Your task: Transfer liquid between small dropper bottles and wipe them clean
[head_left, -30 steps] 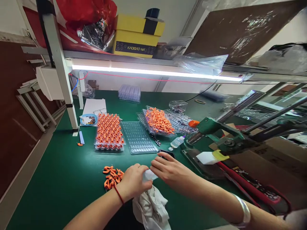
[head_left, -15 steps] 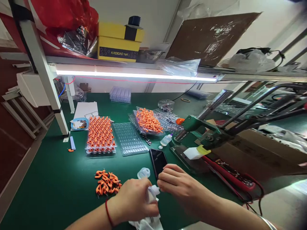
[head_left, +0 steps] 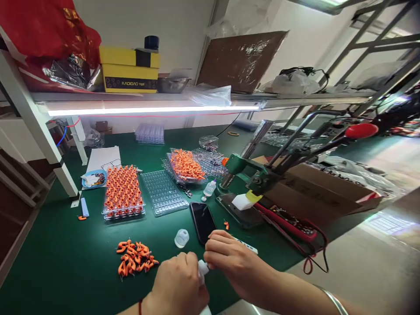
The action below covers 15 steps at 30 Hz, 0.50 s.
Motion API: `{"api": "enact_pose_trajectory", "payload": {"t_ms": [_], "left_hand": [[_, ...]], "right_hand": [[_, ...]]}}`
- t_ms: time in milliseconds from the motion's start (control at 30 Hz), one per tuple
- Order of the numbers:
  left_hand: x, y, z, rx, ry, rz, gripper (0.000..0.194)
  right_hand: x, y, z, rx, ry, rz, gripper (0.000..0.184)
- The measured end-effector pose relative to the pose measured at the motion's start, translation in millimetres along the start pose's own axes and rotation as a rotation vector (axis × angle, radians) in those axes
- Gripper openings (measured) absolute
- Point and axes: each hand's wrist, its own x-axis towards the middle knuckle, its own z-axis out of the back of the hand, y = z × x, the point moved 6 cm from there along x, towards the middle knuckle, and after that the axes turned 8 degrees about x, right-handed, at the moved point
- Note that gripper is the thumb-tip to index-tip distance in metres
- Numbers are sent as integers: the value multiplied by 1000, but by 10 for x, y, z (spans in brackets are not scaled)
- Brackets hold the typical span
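My left hand (head_left: 179, 286) is closed around a small white bottle (head_left: 202, 267) at the near edge of the green table (head_left: 65, 262). My right hand (head_left: 229, 258) pinches the bottle's top with its fingertips. A clear plastic cap (head_left: 181, 238) stands on the mat just beyond my hands. A black phone (head_left: 202, 221) lies face up beside it, and a white pen-like stick (head_left: 246, 247) lies past my right hand. A loose heap of small orange parts (head_left: 134, 258) sits to the left of my left hand.
A tray filled with orange parts (head_left: 123, 192), an unfilled clear tray (head_left: 163, 192) and a heaped tray (head_left: 185, 165) lie further back. A green hand press (head_left: 259, 179) with a red knob (head_left: 361, 130) stands at right, beside a cardboard box (head_left: 321, 192). A small dropper bottle (head_left: 209, 189) stands near the press.
The view has swung right and tilted up. The white cloth under my hands has dropped out of view. My hands stay together on the small bottle, now lower in frame.
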Motion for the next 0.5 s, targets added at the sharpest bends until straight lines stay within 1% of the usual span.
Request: {"api": "enact_pose_trajectory", "payload": {"t_ms": [67, 133, 233, 367, 433, 500], "left_hand": [[67, -39, 17, -42, -71, -30, 17], [178, -90, 72, -130, -171, -61, 17], [387, -187, 162, -229, -271, -80, 31], [598, -277, 245, -265, -325, -83, 45], [633, -255, 289, -298, -389, -120, 55], [607, -163, 347, -327, -512, -172, 66]], "right_hand": [[-21, -67, 84, -30, 48, -12, 26], [-26, -175, 210, -74, 102, -33, 24], [-16, -381, 417, -155, 177, -70, 22], [6, -632, 595, -235, 287, -94, 18], [31, -766, 668, -270, 329, -116, 17], [79, -948, 749, -323, 349, -161, 19]]}}
